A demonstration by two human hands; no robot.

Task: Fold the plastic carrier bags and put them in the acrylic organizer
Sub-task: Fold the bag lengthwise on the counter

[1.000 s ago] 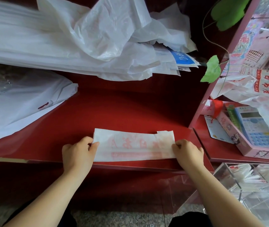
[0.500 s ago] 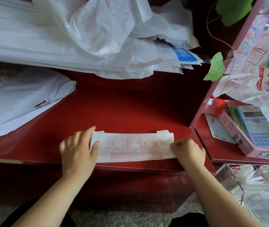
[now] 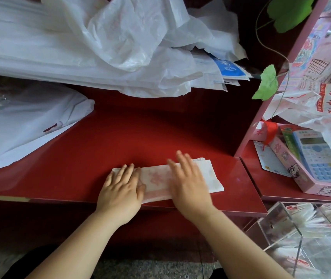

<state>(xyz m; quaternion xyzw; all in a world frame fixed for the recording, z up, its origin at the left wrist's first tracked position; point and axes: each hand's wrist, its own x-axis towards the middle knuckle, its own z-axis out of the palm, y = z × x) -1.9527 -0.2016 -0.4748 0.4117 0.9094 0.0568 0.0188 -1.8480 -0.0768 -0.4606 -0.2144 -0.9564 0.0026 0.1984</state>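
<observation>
- Folded white plastic carrier bag with pale red print (image 3: 156, 180) lies as a flat strip on the glossy red counter (image 3: 160, 133), close to the counter's 6 o'clock edge.
- The left hand (image 3: 120, 188) presses on its 9 o'clock end, and the right hand (image 3: 188, 182) lies across the middle. Both have straight, spread fingers and clasp nothing. The right hand is blurred, so I cannot tell how hard it presses.
- The thin film will probably spring open once the pressure lifts, and the layered end at 3 o'clock is uncovered and could fan out.
- On this slick surface a sideways push may slide the strip over the near edge.
- The clear acrylic organizer (image 3: 281, 214), at 4 o'clock, already holds folded bags, so a loosened bundle might catch on its walls.
</observation>
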